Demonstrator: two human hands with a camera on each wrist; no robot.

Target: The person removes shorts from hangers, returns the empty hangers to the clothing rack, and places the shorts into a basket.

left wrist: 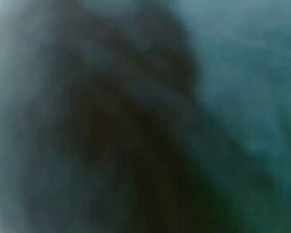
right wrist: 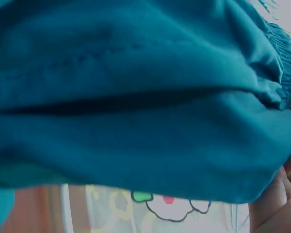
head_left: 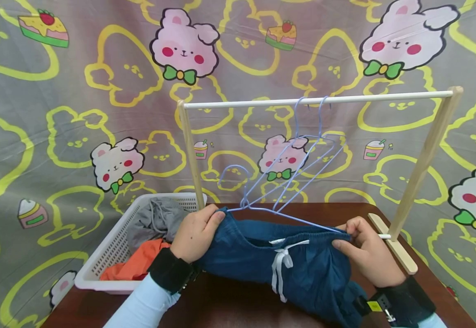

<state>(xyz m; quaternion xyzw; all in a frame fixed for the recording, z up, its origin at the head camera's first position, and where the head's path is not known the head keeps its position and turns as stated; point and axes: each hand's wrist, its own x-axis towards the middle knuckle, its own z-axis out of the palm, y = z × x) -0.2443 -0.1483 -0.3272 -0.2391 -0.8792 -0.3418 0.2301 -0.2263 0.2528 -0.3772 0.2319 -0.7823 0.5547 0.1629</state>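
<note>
Dark blue drawstring shorts or trousers [head_left: 246,255] stretch between both hands above the table, a white drawstring [head_left: 281,262] hanging at the front. A light blue hanger [head_left: 295,218] runs along the waistband, its ends reaching the two waistband corners and its hook standing up. My left hand [head_left: 197,232] grips the left corner of the waistband, thumb on top. At the right corner, my right hand [head_left: 367,248] pinches the waistband beside the hanger's tip. The right wrist view shows blue cloth [right wrist: 136,141] and part of the fingers [right wrist: 276,204]; the left wrist view is dark and blurred.
Behind the garment stands a wooden rack with a white rail [head_left: 242,103], from which two light blue hangers [head_left: 320,146] hang. A white basket [head_left: 111,237] at left holds grey cloth [head_left: 156,218] and orange cloth [head_left: 139,262]. The rack's right foot [head_left: 398,250] lies near my right hand.
</note>
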